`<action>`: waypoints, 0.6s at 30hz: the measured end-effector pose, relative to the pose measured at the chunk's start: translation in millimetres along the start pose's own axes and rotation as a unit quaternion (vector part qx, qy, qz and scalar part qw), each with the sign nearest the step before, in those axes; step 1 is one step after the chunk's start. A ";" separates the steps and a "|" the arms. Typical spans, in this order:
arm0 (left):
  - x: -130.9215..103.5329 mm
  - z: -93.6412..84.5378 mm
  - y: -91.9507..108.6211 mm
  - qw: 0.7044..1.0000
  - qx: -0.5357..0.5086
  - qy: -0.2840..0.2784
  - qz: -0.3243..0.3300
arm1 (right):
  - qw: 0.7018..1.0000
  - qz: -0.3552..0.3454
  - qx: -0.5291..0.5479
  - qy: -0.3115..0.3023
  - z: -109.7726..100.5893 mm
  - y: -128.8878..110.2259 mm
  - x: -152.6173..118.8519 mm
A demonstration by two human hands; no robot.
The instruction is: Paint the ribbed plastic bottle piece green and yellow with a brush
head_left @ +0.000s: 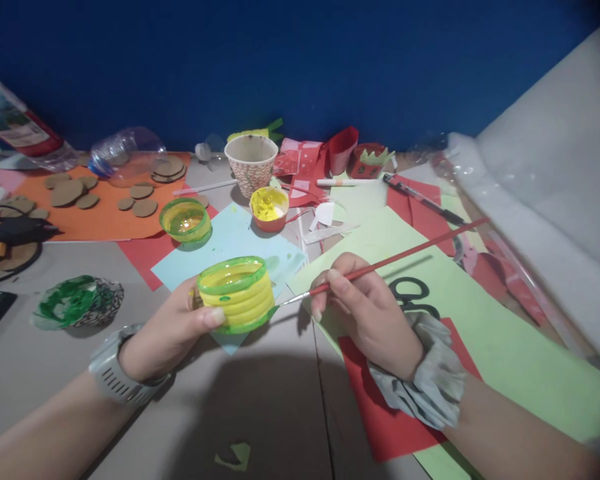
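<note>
Between the thumb and fingers of my left hand (173,327) is a ribbed cup (243,300), painted yellow with green bands at its rim and base. It looks like a cut piece of plastic bottle. My right hand (367,307) pinches a thin red paintbrush (405,252), its handle slanting up to the right. The brush's green tip meets the cup's lower right edge. A second green-and-yellow piece (186,223) stands behind the cup. A paper cup of yellow paint (269,207) stands farther back, and a patterned holder with green paint (77,303) sits at the left.
Scissors (413,293) lie under my right wrist on green paper (460,320). A tall patterned paper cup (251,163), red paper crafts (325,157) and a clear bottle piece (130,155) stand along the blue wall. Cardboard discs (67,192) lie on orange paper (105,223).
</note>
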State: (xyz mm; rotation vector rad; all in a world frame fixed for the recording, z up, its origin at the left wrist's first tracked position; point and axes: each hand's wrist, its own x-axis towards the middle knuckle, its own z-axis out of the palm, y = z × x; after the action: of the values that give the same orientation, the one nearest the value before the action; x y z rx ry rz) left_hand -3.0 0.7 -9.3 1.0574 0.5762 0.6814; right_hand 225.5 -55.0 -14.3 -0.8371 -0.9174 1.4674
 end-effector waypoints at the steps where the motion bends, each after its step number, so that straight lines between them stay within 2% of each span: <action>1: 0.1 0.3 0.2 1.000 -0.001 -0.001 0.002 | 1.000 0.000 -0.001 0.003 0.0 -0.3 0.2; 10: 0.6 4.4 3.9 1.000 -0.003 0.010 0.005 | 0.999 0.000 -0.033 0.023 -0.9 -1.6 0.7; 13: -1.1 4.1 3.4 1.000 0.001 0.010 0.013 | 0.999 -0.027 -0.026 0.036 -4.3 -7.8 0.9; 15: -1.5 3.6 2.6 0.999 0.016 0.027 0.007 | 0.998 -0.052 -0.011 0.040 -4.6 -11.7 0.5; 18: -0.1 3.2 1.2 0.998 0.038 0.052 -0.010 | 0.999 -0.050 0.000 0.019 -0.8 -11.4 -2.2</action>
State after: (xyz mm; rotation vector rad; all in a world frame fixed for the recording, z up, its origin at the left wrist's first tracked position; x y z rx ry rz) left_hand -1.0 -0.9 -7.0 1.0902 0.7060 0.7042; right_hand 231.4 -56.7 -4.4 -0.8061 -0.9180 1.3606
